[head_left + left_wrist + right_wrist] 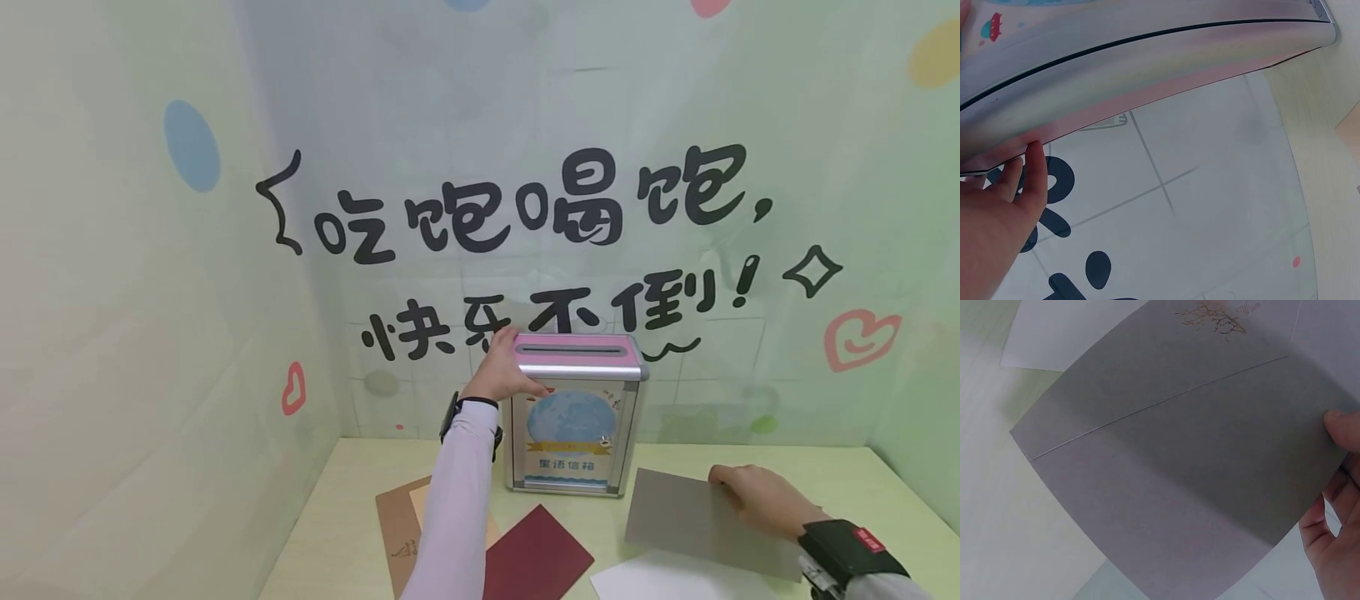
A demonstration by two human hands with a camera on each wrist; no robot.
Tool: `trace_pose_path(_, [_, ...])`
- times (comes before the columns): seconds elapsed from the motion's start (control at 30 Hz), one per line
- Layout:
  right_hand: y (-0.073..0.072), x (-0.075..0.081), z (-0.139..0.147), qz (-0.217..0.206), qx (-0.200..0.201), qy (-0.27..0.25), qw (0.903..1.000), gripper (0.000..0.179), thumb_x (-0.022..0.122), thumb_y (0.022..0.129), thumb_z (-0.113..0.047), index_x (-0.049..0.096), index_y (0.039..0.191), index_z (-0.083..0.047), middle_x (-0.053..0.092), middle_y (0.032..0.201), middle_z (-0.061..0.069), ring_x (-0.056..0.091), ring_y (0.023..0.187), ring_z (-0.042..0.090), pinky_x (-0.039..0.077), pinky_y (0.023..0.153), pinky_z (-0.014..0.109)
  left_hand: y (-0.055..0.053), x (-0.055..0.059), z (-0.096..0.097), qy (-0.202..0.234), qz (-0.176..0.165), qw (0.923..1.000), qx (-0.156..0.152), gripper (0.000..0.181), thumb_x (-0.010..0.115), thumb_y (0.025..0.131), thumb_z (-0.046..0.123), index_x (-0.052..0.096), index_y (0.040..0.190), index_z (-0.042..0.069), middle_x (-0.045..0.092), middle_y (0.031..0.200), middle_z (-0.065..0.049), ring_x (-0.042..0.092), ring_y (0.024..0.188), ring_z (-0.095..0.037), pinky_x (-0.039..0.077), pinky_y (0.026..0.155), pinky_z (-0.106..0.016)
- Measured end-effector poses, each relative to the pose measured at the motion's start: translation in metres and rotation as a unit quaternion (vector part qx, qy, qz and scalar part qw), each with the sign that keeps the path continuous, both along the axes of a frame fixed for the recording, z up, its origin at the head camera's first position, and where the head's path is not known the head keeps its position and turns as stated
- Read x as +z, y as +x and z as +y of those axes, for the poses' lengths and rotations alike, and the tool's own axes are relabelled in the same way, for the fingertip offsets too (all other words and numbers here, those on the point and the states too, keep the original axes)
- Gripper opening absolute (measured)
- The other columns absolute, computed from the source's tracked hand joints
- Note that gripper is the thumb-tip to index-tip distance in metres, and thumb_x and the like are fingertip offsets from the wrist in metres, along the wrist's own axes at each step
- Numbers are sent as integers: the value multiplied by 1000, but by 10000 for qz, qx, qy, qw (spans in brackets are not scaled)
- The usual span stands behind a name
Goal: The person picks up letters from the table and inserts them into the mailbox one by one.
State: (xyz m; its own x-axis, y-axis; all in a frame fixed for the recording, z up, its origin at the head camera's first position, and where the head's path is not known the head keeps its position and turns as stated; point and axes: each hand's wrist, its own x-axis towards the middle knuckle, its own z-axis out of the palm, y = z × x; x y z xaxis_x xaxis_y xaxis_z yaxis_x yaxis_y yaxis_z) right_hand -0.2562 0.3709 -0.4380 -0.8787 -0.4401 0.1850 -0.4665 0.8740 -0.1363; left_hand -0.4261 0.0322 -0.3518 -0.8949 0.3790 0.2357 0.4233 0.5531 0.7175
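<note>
By the left hand (501,373), the upper left edge of a letter box (626,442) is gripped, with the thumb laid on the front and the fingers bent behind. By the right hand (765,500), a grey envelope (671,512) is pinched at its far edge, between thumb and fingers; a printed tree (1216,319) is seen on it in the right wrist view.

The letter box is stood upright on the far part of the table (817,462), close to the wall (465,92); its pink top is cut by a long slot (573,350). The grey envelope is held to the right of the box and nearer, and a white sheet (667,581) is partly covered by it. To the left, a dark red envelope (536,554), a peach sheet (417,502) and a brown envelope (393,517) are spread. Large black lettering (592,196) is printed on the wall.
</note>
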Motion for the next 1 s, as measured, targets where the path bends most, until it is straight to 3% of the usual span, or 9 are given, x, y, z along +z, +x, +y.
trace_pose_path(0.43, [-11,37,-12,497,-160,115,9986,22,63,72,7,56,78,-14,53,69,-10,42,59,2,40,51,25,-4,-2,-1,-9,105,9999,-41,110,88,51,20,27,140,6,23,145,-9,42,114,-25,39,95,-37])
trace_pose_path(0.77, [-21,70,-14,793,-47,33,9968,22,62,73,7,53,76,-12,44,65,-10,38,58,5,36,51,23,-4,-2,-1,-26,93,9999,-53,110,88,50,20,27,140,6,22,145,-9,42,114,-25,39,95,-36])
trace_pose_path(1.0, [-27,91,-16,1212,138,99,9925,21,64,71,8,54,76,-10,49,65,-9,41,57,5,40,50,24,-4,-3,-1,11,82,10000,-44,109,88,51,18,27,140,6,23,145,-9,42,114,-25,39,95,-37])
